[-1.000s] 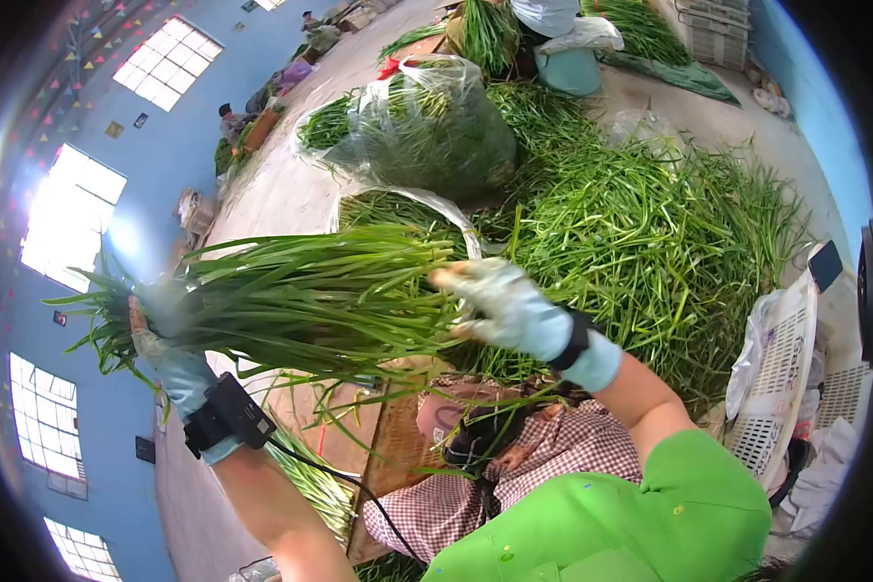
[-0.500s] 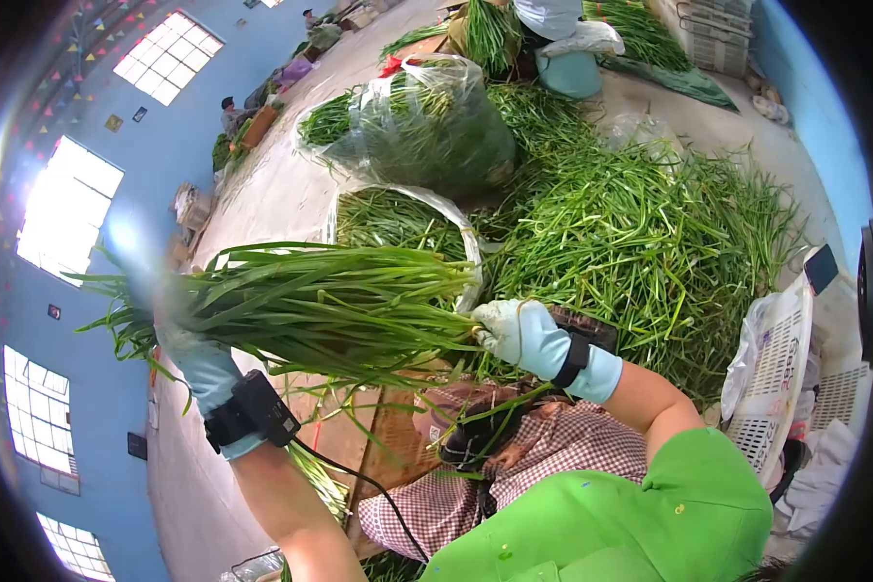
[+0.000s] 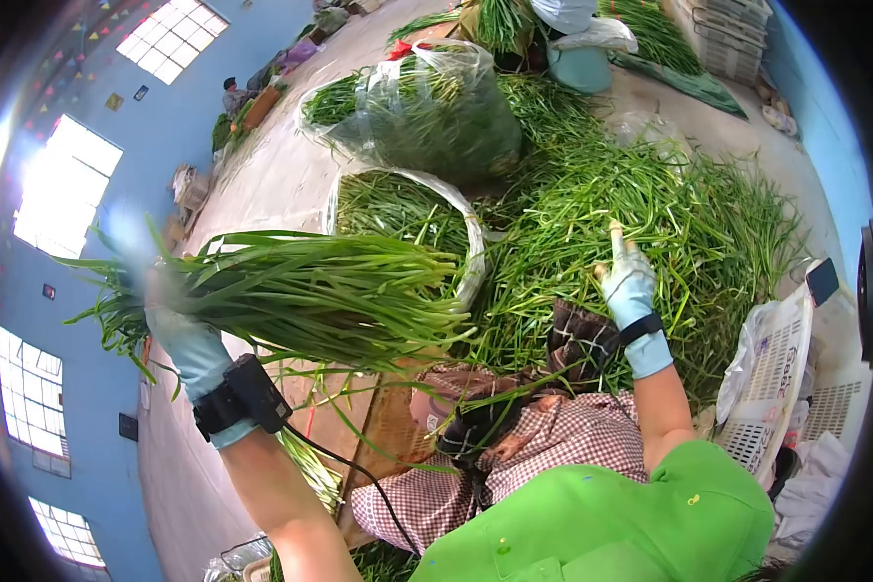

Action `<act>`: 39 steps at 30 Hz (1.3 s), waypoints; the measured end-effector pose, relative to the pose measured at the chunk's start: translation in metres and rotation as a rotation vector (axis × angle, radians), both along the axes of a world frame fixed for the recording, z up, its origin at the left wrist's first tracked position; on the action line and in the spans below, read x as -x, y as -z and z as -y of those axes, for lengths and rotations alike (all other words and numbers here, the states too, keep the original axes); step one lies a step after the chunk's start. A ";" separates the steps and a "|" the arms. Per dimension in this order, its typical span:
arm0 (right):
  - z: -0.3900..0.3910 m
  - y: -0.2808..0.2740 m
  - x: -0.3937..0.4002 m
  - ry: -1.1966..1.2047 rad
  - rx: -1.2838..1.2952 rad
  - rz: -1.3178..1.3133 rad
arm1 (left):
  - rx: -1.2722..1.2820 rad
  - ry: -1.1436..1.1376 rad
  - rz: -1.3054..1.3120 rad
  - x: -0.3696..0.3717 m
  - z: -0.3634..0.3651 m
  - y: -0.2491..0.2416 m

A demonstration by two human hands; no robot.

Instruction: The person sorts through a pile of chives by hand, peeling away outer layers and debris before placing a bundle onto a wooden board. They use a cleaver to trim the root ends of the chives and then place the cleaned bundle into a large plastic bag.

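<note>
My left hand (image 3: 175,320) clasps a bundle of long green leaves (image 3: 330,296), held crosswise before me near an open plastic bag (image 3: 473,242); my right hand (image 3: 628,279), fingers loose, forefinger extended, is over a heap of greens (image 3: 708,242), contact unclear.

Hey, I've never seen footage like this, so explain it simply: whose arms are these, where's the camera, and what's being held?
No robot here: these are a person's own arms, gloved in pale blue, seen from a camera worn on their head, looking forward and down. The left hand holds a bundle of long green stalks out sideways; glare blurs its fingers. The right hand is at a big loose pile of similar greens, and I see nothing held in it. Each wrist wears a dark band; the left one carries a small box with a cable. Beyond the bundle sits a clear plastic bag of greens.
</note>
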State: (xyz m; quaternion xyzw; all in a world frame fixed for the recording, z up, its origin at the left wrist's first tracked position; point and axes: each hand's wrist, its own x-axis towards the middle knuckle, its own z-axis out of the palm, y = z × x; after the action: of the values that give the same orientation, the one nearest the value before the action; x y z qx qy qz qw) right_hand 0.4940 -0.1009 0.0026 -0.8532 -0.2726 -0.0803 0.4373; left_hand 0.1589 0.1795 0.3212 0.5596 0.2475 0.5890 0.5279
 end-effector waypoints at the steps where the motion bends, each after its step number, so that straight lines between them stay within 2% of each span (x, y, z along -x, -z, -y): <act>1: 0.007 -0.031 0.014 0.151 0.404 0.443 | 0.002 -0.039 -0.008 0.001 -0.003 0.000; 3: -0.010 -0.044 0.032 -0.411 -0.096 0.348 | 0.010 -0.072 -0.018 0.002 -0.009 0.000; 5: -0.037 -0.054 0.061 -0.969 -0.233 -0.307 | -0.021 -0.002 0.025 0.003 -0.012 0.002; 7: -0.069 -0.065 0.089 -1.060 -0.102 -0.187 | -0.035 -0.039 -0.004 -0.003 -0.007 0.000; 10: -0.093 -0.088 0.122 -0.980 0.305 -0.234 | -0.076 -0.085 -0.052 -0.013 0.011 -0.006; 11: -0.096 -0.090 0.127 -0.971 0.262 -0.326 | -0.098 -0.083 -0.064 -0.014 0.016 -0.007; 13: -0.099 -0.078 0.132 -0.937 0.200 -0.189 | -0.101 -0.085 -0.072 -0.015 0.023 -0.008; 15: -0.095 -0.064 0.134 -0.796 -0.017 -0.057 | -0.114 -0.097 -0.071 -0.017 0.030 -0.010; 18: -0.083 -0.047 0.116 -0.556 0.112 -0.043 | -0.231 -0.143 -0.156 -0.012 0.017 -0.002; 19: -0.082 -0.032 0.105 -0.474 0.099 -0.113 | -0.227 -0.145 -0.156 -0.012 0.014 -0.004; 20: -0.077 -0.007 0.088 -0.429 0.188 -0.040 | -0.111 -0.119 -0.080 -0.011 0.010 -0.006; 21: -0.069 0.008 0.076 -0.463 -0.224 -0.890 | 0.004 -0.093 -0.002 -0.009 0.008 -0.008; 22: -0.073 0.080 0.039 -0.590 -0.588 -1.435 | 0.006 -0.096 0.001 -0.007 0.006 -0.007; 23: -0.053 0.063 0.035 -0.432 -0.361 -1.407 | 0.000 -0.103 0.021 -0.005 0.005 -0.007; 25: -0.043 0.042 0.051 -0.398 -0.335 -1.750 | -0.010 -0.110 0.039 0.003 -0.004 -0.008; 27: -0.053 0.001 0.089 -0.780 -0.100 -1.802 | -0.075 0.039 0.019 0.015 -0.022 -0.001; 29: -0.064 -0.013 0.119 -1.277 -0.513 -1.997 | -0.079 0.030 0.015 0.010 -0.021 0.005; 31: -0.092 -0.027 0.148 -1.174 -0.791 -0.706 | -0.096 0.017 0.005 0.008 -0.014 0.006; 32: -0.098 -0.037 0.145 -1.119 -0.879 -1.608 | -0.167 -0.053 -0.014 0.006 -0.009 0.008; 33: -0.097 -0.043 0.143 -1.115 -0.895 -1.599 | -0.239 -0.119 -0.028 0.005 -0.005 0.010; 34: -0.095 -0.048 0.141 -1.031 -0.840 -1.727 | -0.070 0.143 0.119 0.008 0.001 0.001; 35: -0.095 -0.050 0.138 -0.943 -0.780 -1.851 | 0.015 -0.066 0.165 0.005 0.005 0.003; 36: -0.089 -0.044 0.132 -0.855 -0.651 -1.857 | -0.005 -0.059 0.176 0.009 0.007 0.008; 37: -0.072 -0.052 0.123 -0.849 -0.672 -1.854 | -0.023 -0.056 0.188 0.011 0.015 0.012; 38: -0.066 -0.024 0.107 -0.884 -0.660 -1.956 | -0.003 -0.095 0.197 0.012 0.023 0.018; 39: -0.053 0.003 0.098 -0.782 -0.768 -1.883 | 0.007 -0.092 0.193 0.018 0.029 0.028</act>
State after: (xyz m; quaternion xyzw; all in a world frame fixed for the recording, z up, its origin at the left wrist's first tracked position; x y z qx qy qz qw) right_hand 0.3956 -0.0475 -0.0008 -0.2329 -0.0376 0.6705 0.7034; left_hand 0.1404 0.1510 0.2932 0.4865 0.2228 0.6629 0.5237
